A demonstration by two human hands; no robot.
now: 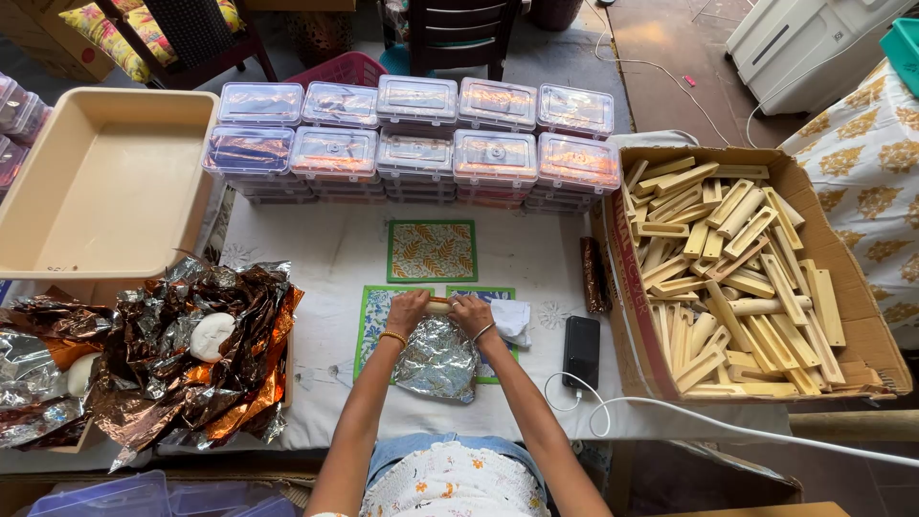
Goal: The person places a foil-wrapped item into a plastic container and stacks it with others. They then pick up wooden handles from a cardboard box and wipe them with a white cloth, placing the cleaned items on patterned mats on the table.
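White cloth covers the bench [325, 258], which is crowded on every side of the person's hands. Both hands meet over a sheet of silver foil [437, 362] that lies just below the fingers, on green patterned mats [375, 321]. The left hand [406, 312] and the right hand [471, 314] each have their fingers curled shut around the ends of a pale bar [439, 306], held level between them; only a short middle part of the bar shows. A white crumpled cloth [515, 320] sits just right of the right fingers, and a black phone [580, 350] with a white cable [670, 412] lies a little further right. Beyond that stands a cardboard box [862, 335] full of pale wooden bars [737, 278]. Ahead of the fingers lies another leaf-patterned mat [432, 251], and past it two rows of clear lidded plastic boxes [416, 144]. Well to the left of the left fingers lies a heap of crumpled copper and silver foil [182, 364] with a white lump [211, 335] in it, and behind that a beige tray [105, 182]
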